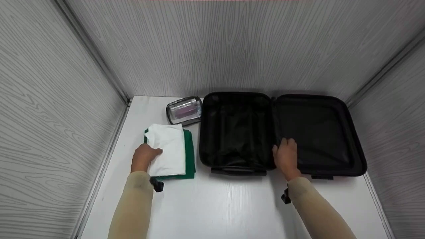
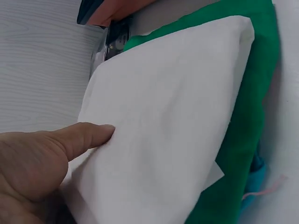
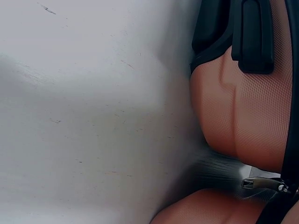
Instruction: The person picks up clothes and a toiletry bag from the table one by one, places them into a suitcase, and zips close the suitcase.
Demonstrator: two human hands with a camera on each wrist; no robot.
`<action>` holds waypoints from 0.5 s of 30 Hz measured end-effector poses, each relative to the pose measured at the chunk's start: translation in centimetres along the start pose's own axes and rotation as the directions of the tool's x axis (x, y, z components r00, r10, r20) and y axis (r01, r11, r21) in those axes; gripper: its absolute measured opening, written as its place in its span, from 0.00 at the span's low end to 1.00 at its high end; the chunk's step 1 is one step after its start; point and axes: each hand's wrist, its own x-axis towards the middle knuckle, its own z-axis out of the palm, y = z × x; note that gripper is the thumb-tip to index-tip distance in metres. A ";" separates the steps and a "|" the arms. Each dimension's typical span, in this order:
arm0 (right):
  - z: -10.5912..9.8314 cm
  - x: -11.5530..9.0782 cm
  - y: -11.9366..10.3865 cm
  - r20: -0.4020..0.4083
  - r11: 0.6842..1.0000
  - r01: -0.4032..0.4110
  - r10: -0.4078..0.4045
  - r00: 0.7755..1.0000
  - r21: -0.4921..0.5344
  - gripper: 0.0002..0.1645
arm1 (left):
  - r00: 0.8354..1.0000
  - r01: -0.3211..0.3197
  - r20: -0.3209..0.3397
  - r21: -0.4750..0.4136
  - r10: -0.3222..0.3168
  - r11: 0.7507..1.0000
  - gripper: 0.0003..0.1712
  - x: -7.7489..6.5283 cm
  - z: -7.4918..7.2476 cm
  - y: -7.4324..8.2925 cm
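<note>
Pinching the left edge of a folded white garment (image 1: 171, 152), the person's left hand (image 1: 143, 157) is resting its thumb on top, while its other fingers are hiding beneath the cloth. The white garment is lying on a folded green cloth (image 1: 189, 152), left of the suitcase (image 1: 237, 132) on a white table (image 1: 212, 209). In the left wrist view, some blue material (image 2: 254, 184) is peeking out from under the green.

Just behind the clothes, a clear pouch (image 1: 183, 110) with dark trim is sitting beside the suitcase. The suitcase is lying open, its two black-lined halves side by side; the right wrist view is showing its textured orange shell (image 3: 247, 107).

The right hand (image 1: 287, 158) is touching the right half near the join; whether its fingers are gripping the edge, one cannot tell. Both arms are wearing beige sleeves (image 1: 132, 202).
</note>
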 end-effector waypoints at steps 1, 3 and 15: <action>0.0 0.0 0.0 -0.004 1.000 0.003 -0.003 1.000 0.002 0.30 | 1.000 -0.008 0.008 -0.016 0.008 1.000 0.47 -0.1 -0.2 0.2; 0.1 0.0 -0.1 -0.009 1.000 0.007 -0.007 1.000 0.005 0.29 | 0.999 -0.041 0.015 -0.037 0.042 0.998 0.47 -0.2 -0.4 0.7; -1.5 0.8 -1.1 0.110 0.996 -0.062 0.069 0.992 -0.070 0.26 | 0.969 -0.246 -0.032 -0.046 0.244 0.968 0.43 -1.9 -0.9 5.0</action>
